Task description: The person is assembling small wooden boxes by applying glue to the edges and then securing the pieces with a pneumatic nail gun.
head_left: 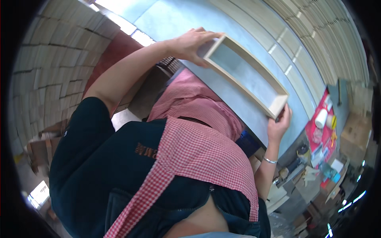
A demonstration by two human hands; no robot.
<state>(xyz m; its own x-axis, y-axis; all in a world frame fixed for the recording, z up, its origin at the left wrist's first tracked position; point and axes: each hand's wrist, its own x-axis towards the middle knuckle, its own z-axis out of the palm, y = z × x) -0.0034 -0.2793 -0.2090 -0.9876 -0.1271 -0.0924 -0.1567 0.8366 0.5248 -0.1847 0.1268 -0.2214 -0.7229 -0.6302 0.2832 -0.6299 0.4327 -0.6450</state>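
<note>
A long rectangular frame of pale wood is held up at a slant above the grey-blue worktable. Through or inside its middle shows a smooth grey-blue surface; whether it has a bottom panel I cannot make out. My left hand grips the upper left end, fingers over the far corner and thumb on the near side. At the lower right end, my right hand holds the corner from below, its fingers partly hidden by the wood.
Stacks of pale boards rise on the left. Long light panels lie along the table's far side, with stacked strips beyond. At right, a white roll, a tape roll, a bottle and a cardboard box sit close together.
</note>
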